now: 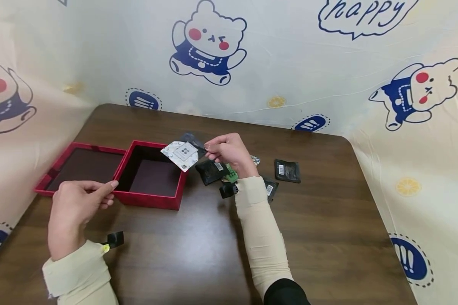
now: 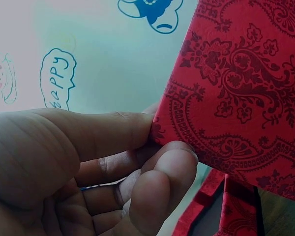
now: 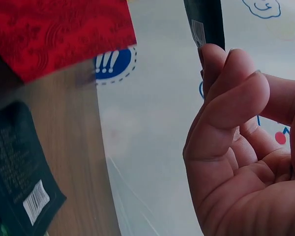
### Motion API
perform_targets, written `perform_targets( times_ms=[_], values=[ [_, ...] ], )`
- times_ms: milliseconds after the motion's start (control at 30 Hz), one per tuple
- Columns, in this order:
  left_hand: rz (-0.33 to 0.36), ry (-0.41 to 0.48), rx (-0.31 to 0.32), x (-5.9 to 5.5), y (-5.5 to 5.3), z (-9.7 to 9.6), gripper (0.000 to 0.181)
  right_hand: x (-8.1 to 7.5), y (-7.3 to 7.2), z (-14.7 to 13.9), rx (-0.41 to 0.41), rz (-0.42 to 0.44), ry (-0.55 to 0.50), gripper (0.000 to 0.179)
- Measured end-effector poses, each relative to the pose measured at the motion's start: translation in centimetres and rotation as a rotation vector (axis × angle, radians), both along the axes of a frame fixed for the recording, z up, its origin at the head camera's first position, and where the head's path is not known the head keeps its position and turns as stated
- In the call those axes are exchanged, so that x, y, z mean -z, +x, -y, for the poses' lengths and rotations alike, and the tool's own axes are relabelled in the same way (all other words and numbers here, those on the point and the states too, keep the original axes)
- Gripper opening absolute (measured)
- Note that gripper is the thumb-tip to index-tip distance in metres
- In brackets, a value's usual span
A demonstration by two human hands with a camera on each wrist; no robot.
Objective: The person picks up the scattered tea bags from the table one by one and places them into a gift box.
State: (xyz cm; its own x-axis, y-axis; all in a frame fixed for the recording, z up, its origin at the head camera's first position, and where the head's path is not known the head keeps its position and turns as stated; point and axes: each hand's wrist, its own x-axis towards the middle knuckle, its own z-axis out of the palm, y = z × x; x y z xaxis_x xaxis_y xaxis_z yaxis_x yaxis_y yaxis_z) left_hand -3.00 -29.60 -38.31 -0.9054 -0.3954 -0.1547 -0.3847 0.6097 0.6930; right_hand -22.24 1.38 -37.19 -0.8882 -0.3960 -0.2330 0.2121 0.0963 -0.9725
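My left hand [image 1: 80,201] pinches the front left corner of a red box [image 1: 149,200] between thumb and fingers. In the left wrist view, the red box [image 2: 241,83] shows a dark floral pattern on its side. My right hand [image 1: 233,153] pinches a dark packet by its edge, raised near the box's right side. The right wrist view shows this dark packet [image 3: 206,24] with a pale barcode label, fingertips closed on its end. A white patterned packet [image 1: 183,154] overlaps the dark one and the box's right rim in the head view.
The box lid [image 1: 84,169] lies inside-up left of the box. A black packet [image 1: 211,171] and a green packet [image 1: 231,173] lie by the right hand. Further right are another black packet [image 1: 287,170] and one partly behind the sleeve. A printed curtain [image 1: 282,63] surrounds the table [image 1: 328,254].
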Motion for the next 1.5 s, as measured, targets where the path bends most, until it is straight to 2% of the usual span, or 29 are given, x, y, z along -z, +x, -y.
perform_targets(
  times_ms=[200,367,600,867,1133,1500],
  values=[
    [0.031,0.027,0.001,0.0,-0.2,-0.1,0.057,0.2,0.1,0.4,0.011,0.010,0.014,0.011],
    [0.045,0.033,-0.007,0.0,-0.3,-0.2,0.057,0.0,0.2,0.9,-0.042,-0.017,0.024,0.015],
    [0.043,0.046,0.000,0.0,-0.6,-0.5,0.057,-0.1,0.2,1.2,-0.022,0.004,0.026,0.013],
    [0.070,0.070,-0.023,-0.2,-0.8,-0.4,0.054,-0.7,0.3,3.4,-0.077,-0.023,0.082,0.011],
    [0.077,0.066,-0.026,-0.3,-0.7,-0.3,0.055,-0.9,0.7,4.7,-0.085,-0.043,0.128,0.010],
    [0.073,0.055,-0.031,-0.3,-0.4,-0.1,0.054,-0.9,1.5,7.2,-0.086,-0.125,0.326,0.012]
  ],
)
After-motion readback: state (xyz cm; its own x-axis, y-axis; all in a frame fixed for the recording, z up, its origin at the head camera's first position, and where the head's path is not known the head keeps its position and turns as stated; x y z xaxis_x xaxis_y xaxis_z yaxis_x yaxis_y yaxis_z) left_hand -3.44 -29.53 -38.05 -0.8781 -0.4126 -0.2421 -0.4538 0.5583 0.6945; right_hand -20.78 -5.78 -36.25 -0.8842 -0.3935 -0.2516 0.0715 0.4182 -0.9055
